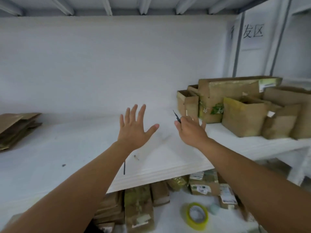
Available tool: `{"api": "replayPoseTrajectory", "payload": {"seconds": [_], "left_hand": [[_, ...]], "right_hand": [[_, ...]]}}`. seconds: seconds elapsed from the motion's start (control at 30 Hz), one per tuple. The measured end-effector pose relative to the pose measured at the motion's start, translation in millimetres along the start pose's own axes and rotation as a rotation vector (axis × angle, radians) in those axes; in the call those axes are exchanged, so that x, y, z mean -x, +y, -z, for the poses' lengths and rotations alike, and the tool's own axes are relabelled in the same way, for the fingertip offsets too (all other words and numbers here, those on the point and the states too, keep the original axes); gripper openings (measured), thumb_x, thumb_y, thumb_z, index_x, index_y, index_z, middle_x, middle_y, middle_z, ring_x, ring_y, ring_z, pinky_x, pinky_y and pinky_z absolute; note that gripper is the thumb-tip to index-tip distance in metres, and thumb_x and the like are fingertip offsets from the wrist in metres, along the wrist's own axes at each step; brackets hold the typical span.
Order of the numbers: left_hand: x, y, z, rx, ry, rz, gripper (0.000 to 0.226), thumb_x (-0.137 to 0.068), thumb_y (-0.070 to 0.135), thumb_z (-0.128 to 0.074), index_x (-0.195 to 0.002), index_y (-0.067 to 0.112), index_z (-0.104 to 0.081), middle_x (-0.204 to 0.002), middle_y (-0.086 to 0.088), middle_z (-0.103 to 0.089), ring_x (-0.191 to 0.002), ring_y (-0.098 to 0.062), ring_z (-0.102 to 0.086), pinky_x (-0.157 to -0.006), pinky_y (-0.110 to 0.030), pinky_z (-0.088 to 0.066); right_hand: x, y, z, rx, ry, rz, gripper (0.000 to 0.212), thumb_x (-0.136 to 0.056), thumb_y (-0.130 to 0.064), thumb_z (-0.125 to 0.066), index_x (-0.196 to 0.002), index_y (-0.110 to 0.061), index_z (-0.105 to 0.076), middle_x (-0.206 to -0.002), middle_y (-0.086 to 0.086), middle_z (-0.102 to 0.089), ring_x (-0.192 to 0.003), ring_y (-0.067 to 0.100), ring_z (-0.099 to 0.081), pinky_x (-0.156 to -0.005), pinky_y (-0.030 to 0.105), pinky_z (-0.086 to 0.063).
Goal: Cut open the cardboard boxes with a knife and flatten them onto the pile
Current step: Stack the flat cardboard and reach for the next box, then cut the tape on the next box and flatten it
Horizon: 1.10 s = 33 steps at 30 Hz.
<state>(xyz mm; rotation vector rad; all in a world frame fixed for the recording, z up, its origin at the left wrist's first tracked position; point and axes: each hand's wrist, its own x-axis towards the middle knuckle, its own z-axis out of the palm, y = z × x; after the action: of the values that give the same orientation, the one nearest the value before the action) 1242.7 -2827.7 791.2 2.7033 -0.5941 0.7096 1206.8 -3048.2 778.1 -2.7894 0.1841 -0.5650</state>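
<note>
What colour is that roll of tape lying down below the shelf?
The roll of tape is yellow-green, seen best in the head view.

At right of frame, the open boxes (pixel 244 113) are brown matt cardboard, some with paper labels and glossy tape. The flattened pile (pixel 15 128) at left is the same dull cardboard. The shelf board (pixel 84 148) is white, smooth and matt. The knife (pixel 176 117) looks dark. The tape roll (pixel 196 216) at lower right is glossy yellow.
</note>
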Motion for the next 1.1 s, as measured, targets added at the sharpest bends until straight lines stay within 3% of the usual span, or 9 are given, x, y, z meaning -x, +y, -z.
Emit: {"api": "replayPoseTrajectory", "payload": {"seconds": [0.1, 0.2, 0.3, 0.47, 0.57, 0.63, 0.7, 0.83, 1.1], "left_hand": [[-5.3, 36.0, -15.1, 0.039, -0.031, -0.038, 0.094, -0.082, 0.086, -0.017, -0.156, 0.034, 0.009, -0.166, 0.0, 0.011, -0.152, -0.025, 0.015, -0.121, -0.049, 0.01], [-9.2, 65.3, -29.7, 0.071, -0.05, -0.06, 0.098, -0.077, 0.088, -0.013, -0.157, 0.034, 0.008, -0.166, -0.001, 0.01, -0.152, -0.026, 0.013, -0.12, -0.05, 0.01], [-13.0, 92.5, -42.4, 0.103, -0.056, -0.085, 0.099, -0.077, 0.088, -0.014, -0.157, 0.033, 0.006, -0.166, -0.001, 0.008, -0.152, -0.027, 0.011, -0.12, -0.05, 0.009], [-20.6, 136.6, -56.9, 0.167, -0.094, -0.129, 0.098, -0.078, 0.087, -0.015, -0.158, 0.031, 0.001, -0.166, -0.002, 0.008, -0.152, -0.026, 0.011, -0.121, -0.051, 0.008], [-23.7, 154.7, -62.0, 0.178, -0.105, -0.16, 0.094, -0.083, 0.084, -0.02, -0.158, 0.03, -0.002, -0.167, -0.003, 0.008, -0.152, -0.026, 0.01, -0.121, -0.051, 0.008], [-26.6, 160.4, -62.8, 0.187, -0.1, -0.172, 0.09, -0.087, 0.081, -0.024, -0.158, 0.031, 0.0, -0.167, -0.004, 0.007, -0.152, -0.026, 0.01, -0.122, -0.051, 0.007], [-29.1, 161.7, -61.9, 0.195, -0.1, -0.172, 0.089, -0.088, 0.079, -0.026, -0.158, 0.031, 0.001, -0.167, -0.004, 0.006, -0.152, -0.027, 0.009, -0.122, -0.051, 0.006], [-29.0, 154.2, -59.4, 0.22, -0.096, -0.157, 0.087, -0.089, 0.078, -0.029, -0.158, 0.031, -0.005, -0.167, -0.004, 0.004, -0.153, -0.027, 0.006, -0.122, -0.052, 0.005], [-23.3, 125.6, -52.4, 0.227, -0.106, -0.126, 0.085, -0.09, 0.076, -0.031, -0.158, 0.031, -0.006, -0.167, -0.003, 0.004, -0.153, -0.027, 0.004, -0.122, -0.052, 0.003]], "right_hand": [[7.1, 27.4, 13.8, 0.061, 0.022, -0.035, 0.048, -0.105, -0.045, -0.017, -0.124, -0.015, -0.048, -0.144, 0.004, -0.042, -0.148, 0.029, -0.012, -0.114, 0.063, -0.006], [14.8, 52.5, 28.5, 0.117, 0.054, -0.051, 0.051, -0.105, -0.046, -0.016, -0.128, -0.015, -0.049, -0.153, 0.005, -0.034, -0.151, 0.027, 0.003, -0.115, 0.063, -0.001], [23.0, 74.4, 45.2, 0.2, 0.076, -0.07, 0.054, -0.104, -0.046, -0.014, -0.138, -0.016, -0.044, -0.155, 0.003, -0.032, -0.151, 0.026, 0.002, -0.116, 0.06, -0.007], [28.1, 106.0, 72.5, 0.29, 0.244, -0.115, 0.05, -0.104, -0.045, -0.02, -0.132, -0.015, -0.049, -0.154, 0.009, -0.029, -0.141, 0.035, -0.018, -0.108, 0.051, -0.022], [24.9, 120.4, 88.5, 0.377, 0.383, -0.133, 0.045, -0.105, -0.041, -0.026, -0.13, -0.011, -0.05, -0.139, 0.014, -0.042, -0.115, 0.037, -0.04, -0.092, 0.045, -0.03], [20.8, 126.1, 96.4, 0.335, 0.357, -0.149, 0.043, -0.105, -0.039, -0.029, -0.128, -0.009, -0.05, -0.129, 0.015, -0.045, -0.101, 0.036, -0.05, -0.077, 0.04, -0.036], [15.1, 128.6, 99.6, 0.23, 0.283, -0.191, 0.042, -0.105, -0.04, -0.028, -0.13, -0.011, -0.048, -0.133, 0.015, -0.042, -0.095, 0.034, -0.056, -0.067, 0.036, -0.037], [8.9, 129.9, 96.1, 0.173, 0.168, -0.229, 0.042, -0.106, -0.041, -0.026, -0.127, -0.01, -0.046, -0.135, 0.013, -0.035, -0.088, 0.031, -0.053, -0.069, 0.037, -0.04], [15.4, 111.7, 88.9, 0.223, 0.187, -0.077, 0.035, -0.105, -0.042, -0.025, -0.105, -0.013, -0.045, -0.118, 0.008, -0.031, -0.076, 0.025, -0.049, -0.061, 0.033, -0.032]]}}
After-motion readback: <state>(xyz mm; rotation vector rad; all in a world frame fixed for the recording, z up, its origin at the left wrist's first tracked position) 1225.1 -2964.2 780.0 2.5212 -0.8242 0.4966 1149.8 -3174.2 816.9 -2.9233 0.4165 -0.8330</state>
